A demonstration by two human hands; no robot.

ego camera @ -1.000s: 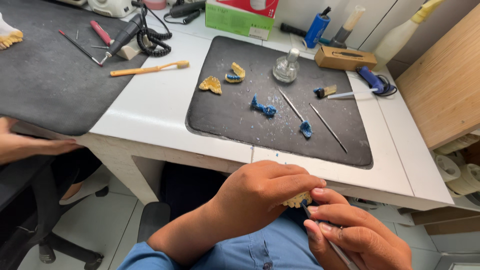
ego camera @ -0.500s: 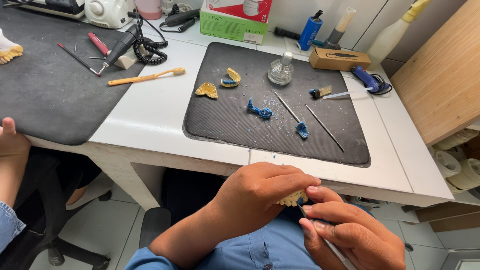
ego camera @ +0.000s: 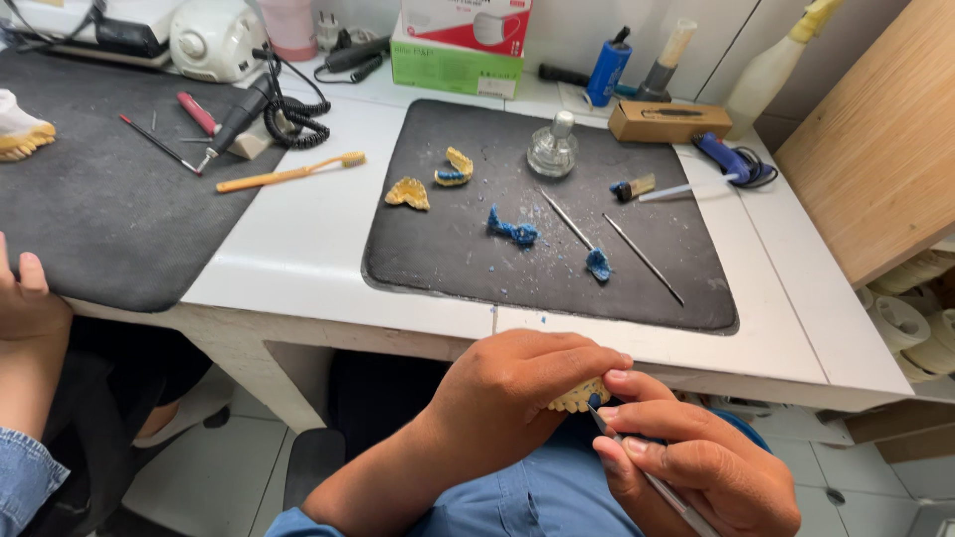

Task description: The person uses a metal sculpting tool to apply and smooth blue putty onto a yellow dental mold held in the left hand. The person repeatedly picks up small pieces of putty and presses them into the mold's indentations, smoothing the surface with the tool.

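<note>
My left hand [ego camera: 517, 393] is closed around a yellow dental cast [ego camera: 579, 398], held below the front edge of the white table [ego camera: 288, 259]. Only the cast's toothed rim shows past my fingers. My right hand [ego camera: 691, 462] grips a thin metal tool [ego camera: 647, 477] like a pen, and its blue-tipped end touches the cast. Both hands hover over my lap in blue clothing.
On the dark mat [ego camera: 448, 249] lie two yellow casts [ego camera: 408, 193] [ego camera: 455, 167], blue wax pieces [ego camera: 512, 231], two metal probes [ego camera: 642, 257], a glass burner [ego camera: 553, 149] and a small brush [ego camera: 634, 187]. A toothbrush [ego camera: 288, 174] lies left of it. Another person's hand [ego camera: 25, 303] rests at the left mat [ego camera: 109, 219].
The view has shifted slightly. The other person's hand at the left edge has moved up beside the left mat. My hands stay together on the cast.
</note>
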